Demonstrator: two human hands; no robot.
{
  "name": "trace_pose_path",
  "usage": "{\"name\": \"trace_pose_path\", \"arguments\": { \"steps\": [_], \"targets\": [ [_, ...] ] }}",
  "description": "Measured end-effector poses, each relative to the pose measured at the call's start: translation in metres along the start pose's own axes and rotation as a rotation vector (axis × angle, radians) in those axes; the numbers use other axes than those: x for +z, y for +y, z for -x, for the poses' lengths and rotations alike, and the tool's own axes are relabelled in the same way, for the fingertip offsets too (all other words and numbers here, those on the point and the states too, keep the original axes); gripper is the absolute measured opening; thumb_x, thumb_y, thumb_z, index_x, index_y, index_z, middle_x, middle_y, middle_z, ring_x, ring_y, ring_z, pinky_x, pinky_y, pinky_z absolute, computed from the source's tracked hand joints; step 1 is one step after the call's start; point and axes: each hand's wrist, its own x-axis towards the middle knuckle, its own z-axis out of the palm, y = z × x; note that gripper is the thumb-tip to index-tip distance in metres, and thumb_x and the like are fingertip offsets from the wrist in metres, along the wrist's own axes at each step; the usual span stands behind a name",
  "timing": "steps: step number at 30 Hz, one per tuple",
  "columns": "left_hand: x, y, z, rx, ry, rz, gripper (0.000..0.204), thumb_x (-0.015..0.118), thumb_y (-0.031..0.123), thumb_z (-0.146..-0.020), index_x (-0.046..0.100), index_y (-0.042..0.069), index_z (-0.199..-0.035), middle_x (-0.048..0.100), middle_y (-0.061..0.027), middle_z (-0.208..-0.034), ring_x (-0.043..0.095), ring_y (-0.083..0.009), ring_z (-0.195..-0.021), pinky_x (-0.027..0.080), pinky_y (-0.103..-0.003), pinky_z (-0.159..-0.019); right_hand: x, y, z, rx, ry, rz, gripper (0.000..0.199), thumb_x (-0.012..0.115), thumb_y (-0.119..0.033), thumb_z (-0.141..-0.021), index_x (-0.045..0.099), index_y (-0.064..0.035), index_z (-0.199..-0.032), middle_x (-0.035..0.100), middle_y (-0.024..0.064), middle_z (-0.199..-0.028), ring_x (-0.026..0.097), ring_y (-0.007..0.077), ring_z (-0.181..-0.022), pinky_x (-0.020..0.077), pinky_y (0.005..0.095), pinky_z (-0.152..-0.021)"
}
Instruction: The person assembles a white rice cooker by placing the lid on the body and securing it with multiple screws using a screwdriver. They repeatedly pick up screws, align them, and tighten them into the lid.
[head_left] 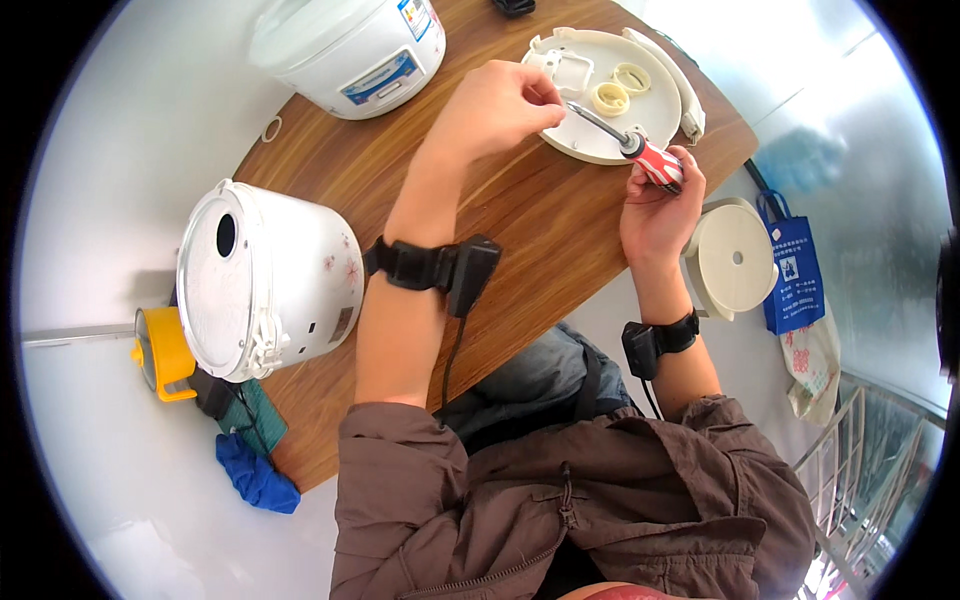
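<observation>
My right hand [665, 205] is closed round the red, white and black handle of a screwdriver [650, 160], its metal shaft pointing up and left. At the tip of that shaft, my left hand [505, 110] has thumb and fingers pinched together. Whatever they hold, if anything, is too small or hidden to make out. Under the screwdriver lies a round white appliance lid [655, 110] on the table. Two cream plastic rings [610, 98] rest in the lid, near a squarish white frame part [572, 72]. Along its right side runs a curved white handle [668, 75].
A white rice cooker body [310, 260] lies on its side at the left of the wooden table [520, 230]; another white cooker [390, 60] stands at the back. A yellow-lidded container [168, 350] and blue cloth [255, 475] are far left. A cream round stool-like thing [735, 265] and blue bag [793, 270] are right.
</observation>
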Motion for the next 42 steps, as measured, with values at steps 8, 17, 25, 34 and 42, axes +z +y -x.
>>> {"name": "trace_pose_path", "arguments": {
  "steps": [8, 17, 25, 34, 42],
  "targets": [
    [-0.022, -0.008, 0.063, 0.057, 0.161, 0.689, 0.013, 0.070, 0.003, -0.093, 0.071, 0.002, -0.106, 0.076, -0.0095, -0.102, 0.072, -0.0151, -0.097, 0.058, -0.028, -0.089, 0.002, 0.001, 0.002, 0.006, -0.035, 0.055, 0.023, 0.053, -0.027, -0.104, 0.058, -0.0051, -0.110, 0.069, 0.0102, -0.089, 0.066, 0.0224, -0.071, 0.0522, 0.0324, -0.059],
    [-0.028, 0.008, 0.097, 0.233, 0.289, 1.122, 0.017, 0.070, 0.005, -0.097, 0.073, 0.002, -0.114, 0.074, -0.0137, -0.112, 0.070, -0.0207, -0.102, 0.058, -0.032, -0.091, 0.055, -0.003, 0.040, -0.095, -0.082, 0.085, 0.023, 0.051, -0.026, -0.106, 0.056, -0.0043, -0.111, 0.070, 0.0128, -0.097, 0.069, 0.0230, -0.072, 0.0537, 0.0320, -0.059],
    [-0.020, -0.007, 0.100, 0.507, 0.168, 1.473, 0.017, 0.071, 0.014, -0.098, 0.074, 0.012, -0.115, 0.068, -0.0096, -0.118, 0.064, -0.0210, -0.106, 0.056, -0.033, -0.092, 0.085, 0.004, 0.056, -0.100, -0.131, 0.158, 0.022, 0.050, -0.025, -0.106, 0.055, -0.0044, -0.110, 0.071, 0.0133, -0.095, 0.069, 0.0230, -0.070, 0.0545, 0.0321, -0.059],
    [-0.026, -0.007, 0.101, 0.500, 0.128, 1.473, 0.015, 0.071, 0.012, -0.098, 0.073, 0.011, -0.113, 0.068, -0.0090, -0.114, 0.063, -0.0205, -0.105, 0.056, -0.032, -0.090, 0.089, 0.007, 0.066, -0.172, -0.134, 0.190, 0.023, 0.049, -0.026, -0.107, 0.055, -0.0043, -0.113, 0.070, 0.0142, -0.103, 0.070, 0.0235, -0.078, 0.0570, 0.0337, -0.064],
    [-0.036, 0.000, 0.107, 0.443, 0.204, 1.492, 0.016, 0.071, 0.009, -0.098, 0.070, 0.005, -0.113, 0.071, -0.0114, -0.112, 0.070, -0.0182, -0.098, 0.060, -0.031, -0.089, 0.086, -0.005, 0.072, -0.446, -0.383, 0.326, 0.031, 0.047, -0.022, -0.108, 0.045, -0.0031, -0.132, 0.058, 0.0237, -0.131, 0.068, 0.0304, -0.106, 0.0611, 0.0390, -0.082]
  ]
}}
